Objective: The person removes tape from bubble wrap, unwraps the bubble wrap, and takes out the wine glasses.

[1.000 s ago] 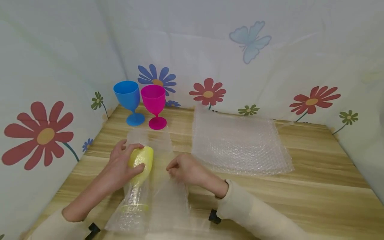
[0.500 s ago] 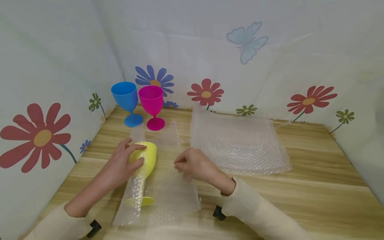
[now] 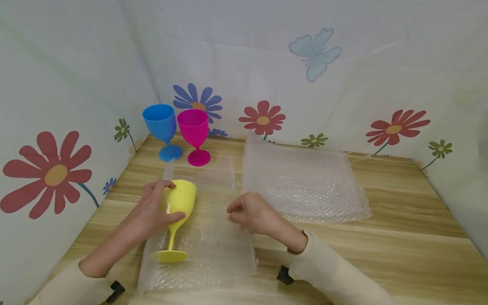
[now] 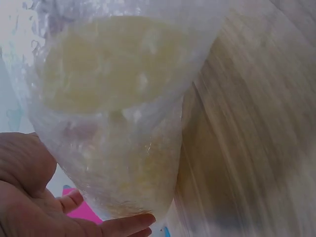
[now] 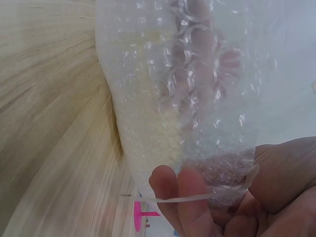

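In the head view a yellow goblet [image 3: 182, 199] lies on a sheet of bubble wrap [image 3: 213, 254], its bowl bare and pointing away and its foot toward the near side. My left hand [image 3: 152, 212] grips the bowl from the left, thumb on top of it. My right hand [image 3: 255, 214] pinches the wrap's edge to the right of the goblet. In the left wrist view the goblet's round foot [image 4: 113, 64] shows blurred through the film, with my left hand [image 4: 39, 197] beside it. The right wrist view has my right hand's fingers [image 5: 190, 197] on the wrap's edge.
A blue goblet [image 3: 162, 127] and a pink goblet [image 3: 194, 131] stand upright at the back left. Another bubble wrap sheet [image 3: 305, 186] lies flat at the back right. Flower-printed cloth walls [image 3: 244, 51] enclose the wooden table [image 3: 362, 254].
The wrap that covered the yellow goblet has come off its top and spread out to the right. My right hand has moved right with the edge. My left hand stays at the bowl.
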### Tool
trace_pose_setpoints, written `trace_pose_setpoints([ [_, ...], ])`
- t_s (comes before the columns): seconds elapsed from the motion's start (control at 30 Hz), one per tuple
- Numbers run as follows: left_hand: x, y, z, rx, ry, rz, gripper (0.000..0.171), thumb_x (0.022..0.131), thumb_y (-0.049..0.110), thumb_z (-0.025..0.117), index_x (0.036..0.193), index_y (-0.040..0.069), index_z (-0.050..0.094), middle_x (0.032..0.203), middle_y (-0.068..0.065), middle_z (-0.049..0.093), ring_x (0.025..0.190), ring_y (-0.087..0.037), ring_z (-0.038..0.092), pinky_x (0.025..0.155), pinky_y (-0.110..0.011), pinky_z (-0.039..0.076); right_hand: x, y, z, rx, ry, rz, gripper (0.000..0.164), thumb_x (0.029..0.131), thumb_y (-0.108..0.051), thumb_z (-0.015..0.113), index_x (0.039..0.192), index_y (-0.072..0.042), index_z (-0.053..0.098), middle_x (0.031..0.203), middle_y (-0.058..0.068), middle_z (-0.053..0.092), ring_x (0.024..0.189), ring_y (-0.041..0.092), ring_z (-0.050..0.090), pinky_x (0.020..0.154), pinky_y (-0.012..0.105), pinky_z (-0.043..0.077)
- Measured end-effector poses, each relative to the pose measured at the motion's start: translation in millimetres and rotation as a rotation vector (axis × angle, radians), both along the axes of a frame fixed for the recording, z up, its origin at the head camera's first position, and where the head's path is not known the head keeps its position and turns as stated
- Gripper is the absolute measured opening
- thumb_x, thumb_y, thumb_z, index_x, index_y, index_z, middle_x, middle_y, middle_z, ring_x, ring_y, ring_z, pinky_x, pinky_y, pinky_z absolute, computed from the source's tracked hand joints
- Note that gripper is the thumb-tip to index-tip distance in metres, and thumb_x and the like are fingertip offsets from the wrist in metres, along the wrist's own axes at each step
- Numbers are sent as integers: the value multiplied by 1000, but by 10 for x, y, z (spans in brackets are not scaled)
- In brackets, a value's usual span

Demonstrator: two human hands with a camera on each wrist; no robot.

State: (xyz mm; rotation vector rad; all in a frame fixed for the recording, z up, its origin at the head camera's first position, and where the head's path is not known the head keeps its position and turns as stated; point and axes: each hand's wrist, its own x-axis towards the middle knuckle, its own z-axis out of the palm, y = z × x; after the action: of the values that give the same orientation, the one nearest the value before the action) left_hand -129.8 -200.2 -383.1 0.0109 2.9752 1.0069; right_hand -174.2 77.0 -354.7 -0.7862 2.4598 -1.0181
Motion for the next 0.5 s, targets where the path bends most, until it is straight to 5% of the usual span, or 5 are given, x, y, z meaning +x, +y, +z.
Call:
trace_pose_setpoints([
  [0.23,-2,-41,-4,-47,54,-52,76,86,21,85,148,5,44,144,-39,37,128,-56,43,99,-72,41,4,31,-17,-13,3,-1,18,95,-4,72,109,4,77,93,9,77,55,10,62,54,22,52],
  [0.5,-3,-92,10,-54,50,-38,74,88,18,81,150,-1,45,154,-40,21,134,-58,33,100,-71,42,9,82,12,-17,-78,-32,20,102,-15,65,112,-2,78,86,2,73,51,17,61,48,27,51],
])
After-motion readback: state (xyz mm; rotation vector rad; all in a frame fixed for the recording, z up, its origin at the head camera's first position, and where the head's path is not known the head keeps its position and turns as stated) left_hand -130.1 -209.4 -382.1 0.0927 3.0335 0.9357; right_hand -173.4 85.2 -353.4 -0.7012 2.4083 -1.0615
